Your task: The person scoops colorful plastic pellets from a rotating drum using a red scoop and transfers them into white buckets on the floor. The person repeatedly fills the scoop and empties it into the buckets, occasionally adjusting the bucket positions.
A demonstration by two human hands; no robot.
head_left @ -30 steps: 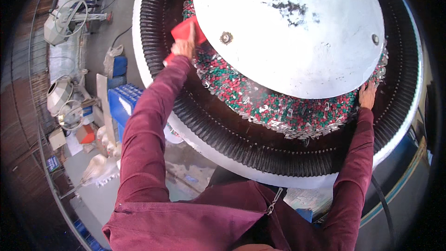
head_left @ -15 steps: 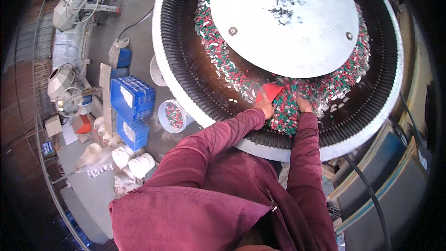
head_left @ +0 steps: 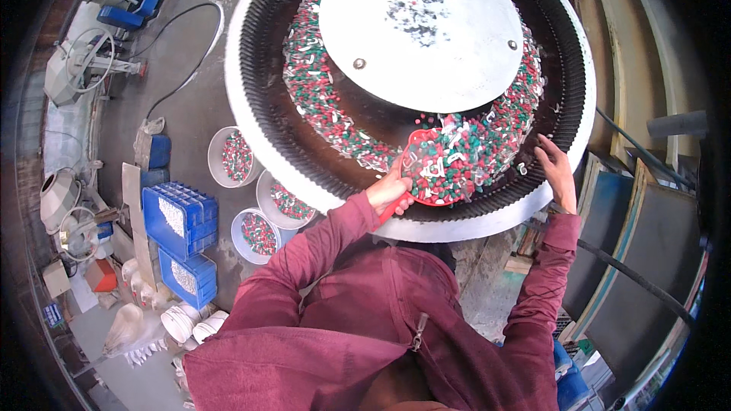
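With my left hand [head_left: 390, 190] I grip the handle of a red scoop [head_left: 394, 211], filled with small red, green, white and clear pieces. It rests low among the loose pieces [head_left: 324, 106] at the near side of a big round tub [head_left: 426, 234] with a white rim and ribbed black wall. At its far edge the scoop's load runs into the loose pieces. My right hand [head_left: 557, 171] is at the tub's right wall, fingers apart and holding nothing. A white disc [head_left: 419, 38] covers the tub's middle.
On the floor to the left stand three pale buckets [head_left: 232, 156] of similar mixed pieces. Beside them are blue crates [head_left: 180, 221] holding white pieces. Machines with handwheels [head_left: 76, 76] line the far left. A black hose [head_left: 636, 280] crosses the right side.
My right hand has come out of the pieces and moved right toward the wall. The scoop now lies heaped and face up, with my left hand on its handle. The view has shifted, showing more buckets.
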